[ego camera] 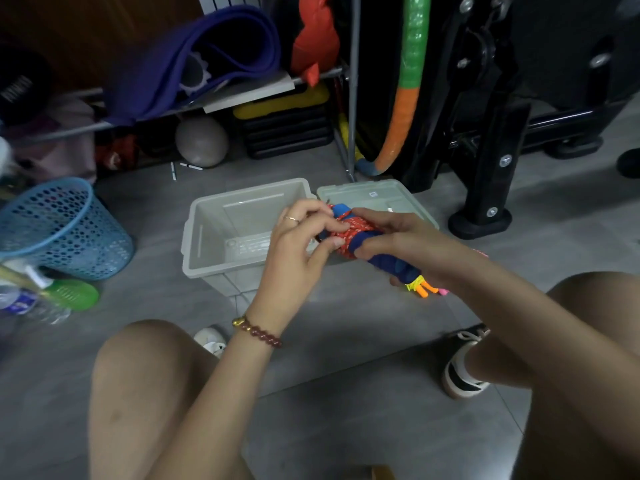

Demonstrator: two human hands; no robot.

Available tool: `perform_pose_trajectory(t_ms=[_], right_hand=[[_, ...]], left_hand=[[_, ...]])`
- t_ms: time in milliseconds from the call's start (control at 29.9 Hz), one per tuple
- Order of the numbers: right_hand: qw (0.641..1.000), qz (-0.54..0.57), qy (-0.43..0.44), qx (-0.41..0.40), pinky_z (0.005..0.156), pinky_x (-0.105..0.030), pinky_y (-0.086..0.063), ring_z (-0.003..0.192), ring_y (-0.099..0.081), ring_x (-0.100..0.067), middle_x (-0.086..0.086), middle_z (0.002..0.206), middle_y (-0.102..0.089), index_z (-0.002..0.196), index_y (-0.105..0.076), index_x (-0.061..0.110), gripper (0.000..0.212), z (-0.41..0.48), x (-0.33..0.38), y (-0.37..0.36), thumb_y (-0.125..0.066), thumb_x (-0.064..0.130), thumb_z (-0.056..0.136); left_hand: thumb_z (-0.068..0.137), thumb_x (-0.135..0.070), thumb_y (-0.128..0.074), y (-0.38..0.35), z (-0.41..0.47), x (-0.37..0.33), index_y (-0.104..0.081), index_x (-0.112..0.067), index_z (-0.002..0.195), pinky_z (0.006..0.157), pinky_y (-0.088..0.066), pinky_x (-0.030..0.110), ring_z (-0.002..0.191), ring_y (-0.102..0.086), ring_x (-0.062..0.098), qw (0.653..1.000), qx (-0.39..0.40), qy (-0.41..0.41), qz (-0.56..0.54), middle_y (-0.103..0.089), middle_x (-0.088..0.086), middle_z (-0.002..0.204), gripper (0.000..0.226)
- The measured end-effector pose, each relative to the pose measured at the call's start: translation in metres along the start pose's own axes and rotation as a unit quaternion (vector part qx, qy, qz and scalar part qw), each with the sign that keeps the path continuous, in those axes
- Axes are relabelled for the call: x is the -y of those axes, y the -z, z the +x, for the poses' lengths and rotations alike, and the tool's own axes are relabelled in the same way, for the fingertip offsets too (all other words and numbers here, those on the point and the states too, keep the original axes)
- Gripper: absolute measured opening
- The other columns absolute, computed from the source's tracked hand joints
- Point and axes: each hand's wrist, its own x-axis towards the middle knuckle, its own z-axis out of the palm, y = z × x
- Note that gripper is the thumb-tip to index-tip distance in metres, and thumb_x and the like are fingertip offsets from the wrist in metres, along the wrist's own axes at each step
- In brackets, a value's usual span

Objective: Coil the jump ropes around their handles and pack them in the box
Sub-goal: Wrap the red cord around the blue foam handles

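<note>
My right grip (393,245) clasps the blue handles (386,266). My left grip (298,245) pinches the red rope (349,233) wound round them, above the right edge of the open box (221,271) on the floor (346,341).

Grey tile floor (346,393) with thin grout lines, soft shadows on it, and light that is dim and even. A metal rack (354,98) stands along the back, with a folded purple mat (194,53) and an orange-red cloth (313,39) on its shelf. Beneath the shelf are a grey ball (201,141) and a black case with a yellow lid (287,123). Two pens (190,166) lie on the floor near the ball. A green and orange hoop (405,109) leans just right of the rack post, beside a black machine frame (491,140) (type unclear). A brown wood panel (69,36) is at top left. At far left a blue mesh basket (59,230) stands upright, with a plastic bottle (24,303) lying near it.
</note>
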Motion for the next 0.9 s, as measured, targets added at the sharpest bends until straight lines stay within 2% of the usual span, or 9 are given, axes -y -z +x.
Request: perform_pose_trajectory(t_ms=[134, 267, 334, 401, 468, 568, 635, 701, 902], right_hand=[[0.997, -0.017, -0.044, 0.056, 0.048, -0.024, -0.037, 0.073, -0.051, -0.021, -0.010, 0.092, -0.058, 0.124, -0.057, 0.035, 0.052, -0.007, -0.003, 0.001, -0.066, 0.011, 0.079], [0.992, -0.031, -0.054, 0.106, 0.047, -0.023, -0.040, 0.071, -0.054, -0.018, -0.013, 0.107, -0.061, 0.129, -0.053, 0.034, 0.052, -0.015, -0.005, -0.003, -0.065, 0.014, 0.082], [0.992, -0.046, -0.041, 0.107, 0.047, -0.022, -0.040, 0.071, -0.053, -0.019, -0.012, 0.102, -0.062, 0.123, -0.056, 0.038, 0.050, -0.016, -0.010, -0.012, -0.066, 0.015, 0.081], [0.994, -0.078, -0.010, 0.072, 0.048, -0.024, -0.041, 0.068, -0.051, -0.020, -0.006, 0.085, -0.060, 0.096, -0.061, 0.045, 0.036, -0.014, -0.018, -0.027, -0.069, 0.015, 0.078], [0.995, -0.091, 0.019, 0.039, 0.047, -0.024, -0.043, 0.063, -0.053, -0.019, -0.002, 0.080, -0.059, 0.087, -0.059, 0.044, 0.033, -0.010, -0.026, -0.036, -0.069, 0.015, 0.076], [0.995, -0.081, 0.054, 0.018, 0.068, -0.025, -0.053, 0.087, -0.062, -0.014, 0.000, 0.111, -0.063, 0.133, -0.051, 0.035, 0.067, -0.005, -0.026, -0.040, -0.073, 0.012, 0.074], [0.994, -0.070, 0.083, 0.000, 0.086, -0.022, -0.049, 0.099, -0.061, -0.009, 0.002, 0.120, -0.061, 0.141, -0.043, 0.029, 0.078, 0.000, -0.020, -0.040, -0.074, 0.008, 0.073], [0.994, -0.066, 0.088, -0.004, 0.092, -0.024, -0.050, 0.101, -0.060, -0.009, 0.004, 0.120, -0.060, 0.141, -0.041, 0.032, 0.082, 0.002, -0.016, -0.041, -0.076, 0.009, 0.071], [0.992, -0.065, 0.091, -0.051, 0.090, -0.038, -0.052, 0.100, -0.062, -0.018, 0.000, 0.114, -0.061, 0.145, -0.026, 0.030, 0.100, 0.006, -0.011, -0.039, -0.081, 0.010, 0.064]], left_hand=[[0.084, -0.011, -0.063, 0.008, -0.007, -0.007, -0.067, -0.010, 0.083, 0.084, -0.047, 0.039, 0.095, -0.057, 0.015, 0.993, 0.023, -0.080, 0.087, -0.060, -0.006, 0.102, 0.005], [0.091, -0.020, -0.053, 0.014, -0.017, -0.013, -0.063, -0.007, 0.083, 0.088, -0.040, 0.030, 0.088, -0.056, 0.018, 0.961, 0.004, -0.166, 0.220, -0.064, 0.003, 0.089, 0.018], [0.092, -0.023, -0.051, 0.011, -0.019, -0.019, -0.062, -0.008, 0.082, 0.094, -0.035, 0.027, 0.084, -0.053, 0.015, 0.964, -0.020, -0.151, 0.217, -0.062, 0.001, 0.084, 0.021], [0.091, -0.024, -0.050, 0.004, -0.022, -0.023, -0.062, -0.010, 0.080, 0.098, -0.030, 0.025, 0.082, -0.051, 0.010, 0.966, -0.025, -0.140, 0.217, -0.061, -0.001, 0.080, 0.022], [0.089, -0.021, -0.052, -0.001, -0.026, -0.024, -0.061, -0.010, 0.079, 0.095, -0.030, 0.023, 0.079, -0.051, 0.010, 0.974, -0.037, -0.107, 0.198, -0.062, -0.001, 0.079, 0.018], [0.087, -0.020, -0.052, 0.004, -0.031, -0.021, -0.060, -0.013, 0.081, 0.087, -0.037, 0.026, 0.081, -0.052, 0.012, 0.986, -0.094, -0.022, 0.133, -0.061, -0.007, 0.081, 0.012], [0.086, -0.025, -0.051, 0.008, -0.030, -0.023, -0.058, -0.022, 0.084, 0.082, -0.045, 0.031, 0.087, -0.055, 0.016, 0.988, -0.134, 0.060, 0.040, -0.058, -0.015, 0.083, 0.008], [0.085, -0.030, -0.050, 0.009, -0.029, -0.024, -0.056, -0.030, 0.083, 0.081, -0.050, 0.038, 0.087, -0.058, 0.018, 0.982, -0.154, 0.107, -0.035, -0.060, -0.016, 0.085, 0.006], [0.088, -0.011, -0.053, 0.010, -0.027, -0.027, -0.056, -0.025, 0.083, 0.077, -0.046, 0.017, 0.078, -0.057, -0.001, 0.962, -0.182, 0.146, -0.144, -0.061, -0.014, 0.079, 0.015]])
